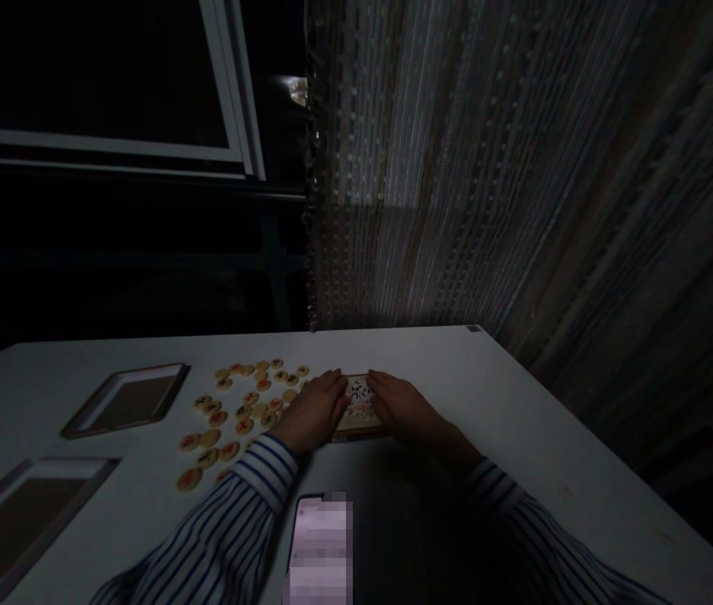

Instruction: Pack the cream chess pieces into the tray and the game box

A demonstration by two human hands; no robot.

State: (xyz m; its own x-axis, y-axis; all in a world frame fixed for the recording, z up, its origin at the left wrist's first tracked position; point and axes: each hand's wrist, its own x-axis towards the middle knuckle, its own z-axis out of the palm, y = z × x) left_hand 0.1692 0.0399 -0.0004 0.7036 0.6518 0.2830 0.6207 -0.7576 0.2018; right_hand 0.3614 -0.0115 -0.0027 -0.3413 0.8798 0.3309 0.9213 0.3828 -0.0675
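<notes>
Box: one small patterned box [359, 407] is lying flat near the middle of the table [520, 403], closer to its near edge than its far one.
Left hand: the left hand [315, 412] is covering the box's left end, fingers stretched over the top; whether the thumb is clamping the side cannot be told.
Right hand: the right hand [403, 409] is resting likewise on the right end, with its grip just as unclear.
Handling: even pressure from both ends is probably keeping the box square, and the left sleeve is passing close to the loose pieces.
Discs: roughly two dozen round discs [243, 412] are lying scattered left of the box, some of them hidden.
Trays: two trays [148, 370] [47, 462] are sitting toward the left edge.
Phone: one phone [322, 546] is lying at the near edge.
</notes>
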